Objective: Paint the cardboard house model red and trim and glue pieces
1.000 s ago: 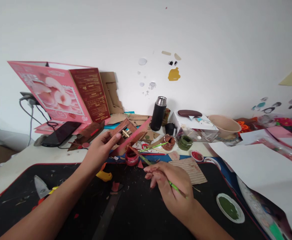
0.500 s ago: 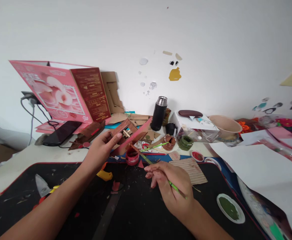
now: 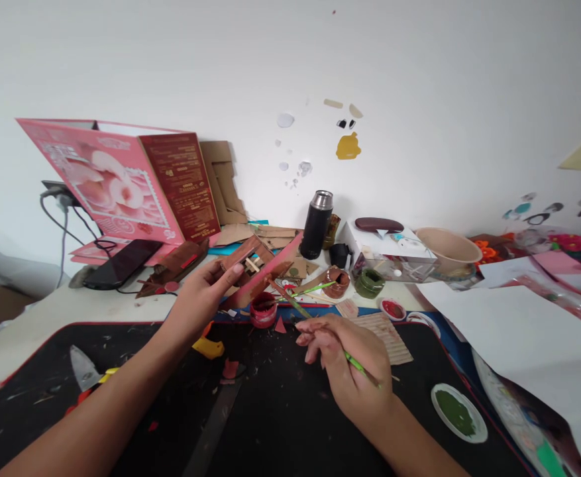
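Observation:
My left hand [image 3: 205, 288] is closed on a brown-painted cardboard piece [image 3: 243, 250] with a small window-like opening crossed by pale sticks. A long pink strip [image 3: 286, 257], partly brown, slants along its right side; whether it is joined on, I cannot tell. In my right hand [image 3: 347, 358] is a green-handled paintbrush [image 3: 297, 307], gripped like a pen. Its brown tip is close to the lower end of the strip; contact is unclear. Below them stands an open jar of red paint [image 3: 263, 313]. Another brush [image 3: 313, 289] lies between the jars.
Behind are a brown paint jar [image 3: 336, 283], a green paint jar [image 3: 369, 283] and a black bottle [image 3: 316, 225]. Scissors [image 3: 85, 371] and a ruler [image 3: 215, 424] lie on the black mat [image 3: 290, 411]. A lid of green paint [image 3: 459, 412] sits at the right, near corrugated cardboard [image 3: 387, 338].
My right hand has moved slightly right and down with the paintbrush, drawing its tip a little to the right along the strip. My left hand and the cardboard piece stay nearly still.

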`<state>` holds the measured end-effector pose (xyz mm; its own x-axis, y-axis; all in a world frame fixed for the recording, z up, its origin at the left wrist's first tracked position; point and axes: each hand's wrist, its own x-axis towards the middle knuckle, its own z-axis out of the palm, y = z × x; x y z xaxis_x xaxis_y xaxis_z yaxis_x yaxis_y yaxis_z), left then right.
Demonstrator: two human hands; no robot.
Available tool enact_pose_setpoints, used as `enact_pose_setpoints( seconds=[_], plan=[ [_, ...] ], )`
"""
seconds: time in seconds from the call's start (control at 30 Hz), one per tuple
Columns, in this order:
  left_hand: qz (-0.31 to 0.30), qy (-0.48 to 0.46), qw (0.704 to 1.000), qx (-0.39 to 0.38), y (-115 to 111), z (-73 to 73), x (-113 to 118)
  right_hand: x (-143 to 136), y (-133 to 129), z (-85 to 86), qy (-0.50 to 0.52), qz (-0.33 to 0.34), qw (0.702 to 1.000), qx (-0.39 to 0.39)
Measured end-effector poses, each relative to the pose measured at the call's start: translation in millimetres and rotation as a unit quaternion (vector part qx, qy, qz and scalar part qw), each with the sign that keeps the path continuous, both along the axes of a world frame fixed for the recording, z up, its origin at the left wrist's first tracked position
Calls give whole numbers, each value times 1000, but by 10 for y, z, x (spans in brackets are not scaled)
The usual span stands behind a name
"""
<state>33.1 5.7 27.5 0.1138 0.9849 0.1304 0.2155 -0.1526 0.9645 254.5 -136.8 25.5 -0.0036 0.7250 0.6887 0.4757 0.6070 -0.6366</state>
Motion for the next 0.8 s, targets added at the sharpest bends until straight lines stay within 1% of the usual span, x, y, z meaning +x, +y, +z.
enact_pose_setpoints(
  seconds=[0.17, 0.27, 0.4, 0.53, 0.7, 0.8],
  plan=[
    [-7, -6, 1000, 1, 4, -15, 1, 1, -7, 15, -2, -7, 1000, 4],
    [-7, 1, 1000, 0, 0, -6, 0, -15, -5, -7, -1, 6, 1000, 4],
    [-1, -2, 1000, -4, -25, 40, 22, -38, -1, -37, -1, 25, 1000, 5],
    [0, -19, 1000, -14, -53, 67, 50, -58, -3, -42, -8, 40, 999, 17],
    [-7, -37, 999, -27, -39, 10, 40, -110, -5, -67, -11, 73, 997, 16],
    [-13, -47, 998, -25, -24, -18, 28, -111, 0, -70, -18, 79, 996, 25]
  ],
)
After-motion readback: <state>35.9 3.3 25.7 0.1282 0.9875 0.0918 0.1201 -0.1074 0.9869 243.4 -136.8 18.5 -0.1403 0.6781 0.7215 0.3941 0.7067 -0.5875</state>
